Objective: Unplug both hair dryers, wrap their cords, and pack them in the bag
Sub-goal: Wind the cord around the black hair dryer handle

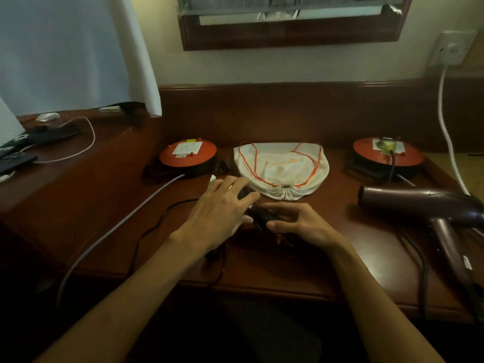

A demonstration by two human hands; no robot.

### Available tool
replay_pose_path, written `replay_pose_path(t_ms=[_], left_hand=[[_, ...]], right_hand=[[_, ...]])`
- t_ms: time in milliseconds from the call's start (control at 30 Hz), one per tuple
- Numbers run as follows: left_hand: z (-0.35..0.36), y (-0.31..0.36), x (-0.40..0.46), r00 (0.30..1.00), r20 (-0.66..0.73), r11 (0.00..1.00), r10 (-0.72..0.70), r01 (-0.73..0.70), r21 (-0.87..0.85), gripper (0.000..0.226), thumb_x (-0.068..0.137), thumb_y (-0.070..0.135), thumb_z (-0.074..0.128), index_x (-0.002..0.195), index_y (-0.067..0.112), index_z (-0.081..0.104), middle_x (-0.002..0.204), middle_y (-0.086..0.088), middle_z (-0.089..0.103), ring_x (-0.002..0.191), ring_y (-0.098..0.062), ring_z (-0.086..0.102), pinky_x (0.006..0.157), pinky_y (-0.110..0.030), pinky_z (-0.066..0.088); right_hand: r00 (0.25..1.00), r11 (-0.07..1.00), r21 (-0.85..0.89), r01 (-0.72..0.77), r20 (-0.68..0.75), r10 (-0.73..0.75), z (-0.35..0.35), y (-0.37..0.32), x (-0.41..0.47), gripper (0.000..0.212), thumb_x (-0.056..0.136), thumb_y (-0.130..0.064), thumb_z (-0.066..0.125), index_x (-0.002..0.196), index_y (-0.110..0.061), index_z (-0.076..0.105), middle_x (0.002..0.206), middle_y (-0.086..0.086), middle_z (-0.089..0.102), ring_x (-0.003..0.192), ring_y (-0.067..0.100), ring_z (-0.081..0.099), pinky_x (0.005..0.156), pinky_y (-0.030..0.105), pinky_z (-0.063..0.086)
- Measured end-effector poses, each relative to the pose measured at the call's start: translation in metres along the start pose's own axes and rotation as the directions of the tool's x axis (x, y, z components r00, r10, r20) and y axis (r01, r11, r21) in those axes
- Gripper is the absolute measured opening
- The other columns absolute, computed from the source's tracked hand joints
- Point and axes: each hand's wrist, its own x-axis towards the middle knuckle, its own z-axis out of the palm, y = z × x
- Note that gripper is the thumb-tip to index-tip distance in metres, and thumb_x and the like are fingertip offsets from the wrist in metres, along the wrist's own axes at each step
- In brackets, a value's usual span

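Observation:
A small black hair dryer (262,217) lies on the wooden desk (301,258) in front of a white drawstring bag (281,166) with orange cords. My left hand (222,205) lies over its upper end with fingers curled onto it. My right hand (298,224) grips its lower part between thumb and fingers. Its black cord (154,226) loops to the left across the desk. A larger dark purple hair dryer (424,205) rests at the right, its cord (391,166) plugged into the right orange reel (387,153).
A second orange extension reel (188,154) sits left of the bag, with a grey cable (117,224) running off the desk's front. A white cable (445,121) hangs from a wall socket (454,48) at the right. A side table at the left holds dark devices.

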Motion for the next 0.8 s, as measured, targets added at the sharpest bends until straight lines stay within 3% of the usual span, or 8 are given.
replay_pose_path(t_ms=[67,133,300,367,433,567,667,800], left_hand=[[0.002,-0.002,0.011,0.988,0.152,0.999,0.008,-0.001,-0.045,0.060,0.094,0.050,0.060,0.148,0.029,0.043,0.155,-0.001,0.041,0.146,-0.021,0.030,0.120,-0.043,0.021],[0.005,-0.006,0.018,0.962,0.272,0.993,0.038,-0.006,-0.117,0.054,0.098,0.052,0.052,0.147,0.032,0.044,0.156,0.007,0.041,0.151,-0.015,0.022,0.123,-0.044,0.008],[0.020,-0.011,0.021,0.974,0.226,0.949,0.016,0.056,-0.312,0.037,0.101,0.045,0.051,0.134,0.032,0.059,0.146,0.012,0.051,0.148,-0.011,0.026,0.117,-0.045,0.017],[0.027,-0.008,0.021,0.984,0.176,0.942,-0.024,0.082,-0.324,0.032,0.102,0.044,0.050,0.128,0.033,0.064,0.141,0.014,0.055,0.144,-0.011,0.029,0.113,-0.045,0.015],[0.030,-0.005,0.024,0.983,0.174,0.945,-0.054,0.107,-0.308,0.032,0.102,0.044,0.048,0.126,0.034,0.066,0.140,0.014,0.055,0.143,-0.012,0.029,0.111,-0.044,0.011],[0.030,-0.002,0.028,0.960,0.272,0.961,-0.061,0.129,-0.243,0.039,0.104,0.049,0.038,0.136,0.036,0.058,0.147,0.010,0.048,0.146,-0.018,0.021,0.114,-0.049,0.013],[0.024,0.000,0.035,0.899,0.433,0.983,-0.058,0.128,-0.134,0.052,0.102,0.058,0.035,0.142,0.030,0.052,0.149,0.000,0.042,0.144,-0.027,0.020,0.113,-0.057,0.021],[0.012,-0.006,0.055,0.798,0.602,0.990,-0.022,0.100,-0.098,0.064,0.093,0.072,0.041,0.142,0.031,0.053,0.143,-0.004,0.044,0.139,-0.031,0.025,0.109,-0.059,0.024]], right_hand=[[0.998,0.999,-0.028,-0.028,0.048,0.029,0.000,-0.001,-0.001,0.050,0.085,-0.021,0.079,0.133,-0.024,0.064,0.124,0.001,0.071,0.107,0.037,0.069,0.095,0.046,0.056],[0.998,0.997,-0.064,-0.039,0.049,0.042,-0.002,-0.003,-0.002,0.048,0.085,-0.021,0.078,0.132,-0.022,0.065,0.123,0.000,0.071,0.108,0.033,0.070,0.096,0.042,0.057],[0.997,0.946,-0.323,-0.032,0.059,0.054,0.003,-0.016,-0.009,0.064,0.083,-0.045,0.076,0.142,-0.029,0.055,0.124,-0.008,0.065,0.103,0.017,0.069,0.086,0.039,0.061],[0.996,0.815,-0.577,-0.056,0.020,0.083,0.009,-0.021,-0.011,0.073,0.079,-0.056,0.076,0.143,-0.032,0.051,0.120,-0.009,0.058,0.105,0.016,0.061,0.088,0.032,0.056],[0.996,0.666,-0.743,-0.073,-0.088,0.011,0.011,-0.020,-0.009,0.069,0.080,-0.054,0.076,0.139,-0.029,0.053,0.122,-0.006,0.054,0.109,0.014,0.053,0.093,0.033,0.051],[0.988,0.682,-0.728,-0.064,-0.143,-0.060,0.008,-0.012,-0.012,0.042,0.089,-0.033,0.071,0.130,-0.027,0.062,0.115,-0.003,0.062,0.096,0.013,0.059,0.084,0.036,0.056],[0.975,0.646,-0.762,-0.039,-0.170,-0.142,0.010,-0.004,-0.015,0.039,0.094,-0.032,0.066,0.133,-0.031,0.061,0.110,-0.005,0.061,0.096,0.013,0.053,0.078,0.031,0.047],[0.951,0.769,-0.638,-0.030,-0.256,-0.175,0.006,0.008,-0.015,0.041,0.091,-0.034,0.070,0.132,-0.030,0.065,0.109,-0.010,0.066,0.099,0.009,0.057,0.080,0.026,0.048]])
